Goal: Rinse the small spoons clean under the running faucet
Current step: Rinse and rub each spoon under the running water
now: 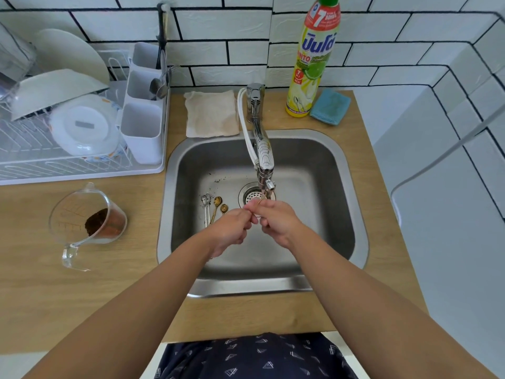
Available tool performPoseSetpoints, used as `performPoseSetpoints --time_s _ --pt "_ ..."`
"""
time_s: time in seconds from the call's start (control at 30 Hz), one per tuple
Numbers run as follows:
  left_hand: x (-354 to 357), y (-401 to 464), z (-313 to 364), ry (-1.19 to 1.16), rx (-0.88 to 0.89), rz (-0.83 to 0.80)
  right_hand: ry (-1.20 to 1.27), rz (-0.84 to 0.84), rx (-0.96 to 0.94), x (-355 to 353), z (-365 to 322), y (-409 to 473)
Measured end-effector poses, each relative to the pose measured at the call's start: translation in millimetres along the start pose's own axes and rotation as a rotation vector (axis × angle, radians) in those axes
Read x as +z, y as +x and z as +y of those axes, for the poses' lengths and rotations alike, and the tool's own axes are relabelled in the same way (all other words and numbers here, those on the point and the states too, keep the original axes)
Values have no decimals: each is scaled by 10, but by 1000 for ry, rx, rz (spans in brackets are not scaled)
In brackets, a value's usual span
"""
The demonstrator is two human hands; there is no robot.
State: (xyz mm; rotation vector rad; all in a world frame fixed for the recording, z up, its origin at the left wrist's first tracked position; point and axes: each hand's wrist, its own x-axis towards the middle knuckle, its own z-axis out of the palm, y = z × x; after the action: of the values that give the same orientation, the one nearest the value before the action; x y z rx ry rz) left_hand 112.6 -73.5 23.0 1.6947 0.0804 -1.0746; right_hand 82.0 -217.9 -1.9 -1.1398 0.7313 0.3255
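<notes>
Both hands meet over the steel sink (pixel 336 165), just below the spout of the chrome faucet (pixel 264 157). My left hand (pixel 232 228) and my right hand (pixel 276 222) pinch one thin gold spoon (pixel 261 200) between their fingertips; its bowl end pokes up under the spout above the drain (pixel 250 193). Water flow is too faint to make out. Several more small spoons (pixel 211 207), silver and gold, lie on the sink floor left of the drain, just beyond my left hand.
A clear measuring cup (pixel 87 220) holding brown grounds lies tilted on the wooden counter at left. Behind it stands a white dish rack (pixel 68 127) with plates and a cutlery caddy. A cloth (pixel 211 113), detergent bottle (pixel 314 56) and blue sponge (pixel 329 106) sit behind the sink.
</notes>
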Motion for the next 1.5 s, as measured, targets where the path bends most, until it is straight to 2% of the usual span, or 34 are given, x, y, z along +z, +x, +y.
performPoseSetpoints --time_s 0.07,0.27,0.37,0.43,0.53,0.67,0.87,1.03,1.1,1.17,1.27,1.33,1.5 --pt "-14 2 -14 31 22 -4 -26 -12 7 -17 -6 -21" --pt "-78 -103 -25 110 45 -102 153 250 -93 -150 -53 53" --pt "-253 -212 -69 174 23 -234 13 184 -161 -132 7 61" --pt "-366 -254 -125 202 13 -257 -55 168 -184 -121 20 57" --pt "-502 -238 -186 176 1 -206 -76 153 -190 -46 59 53" --pt "-561 -233 -216 154 -26 -179 -129 46 -174 70 59 7" --pt "-609 -271 -233 43 -30 -132 -141 87 -188 79 -71 -37" --pt "-508 -169 -177 4 7 54 -68 56 -175 2 -13 -73" --pt "-391 -72 -103 -18 56 135 -21 100 -186 -96 22 -93" --pt "-218 42 -4 -119 109 179 126 181 -181 -199 21 -135" --pt "76 228 137 -370 131 147 363 291 -175 -343 9 -187" --pt "246 315 194 -458 98 123 416 332 -173 -415 4 -217" --pt "462 421 234 -285 57 236 427 392 -192 -536 -22 -248"
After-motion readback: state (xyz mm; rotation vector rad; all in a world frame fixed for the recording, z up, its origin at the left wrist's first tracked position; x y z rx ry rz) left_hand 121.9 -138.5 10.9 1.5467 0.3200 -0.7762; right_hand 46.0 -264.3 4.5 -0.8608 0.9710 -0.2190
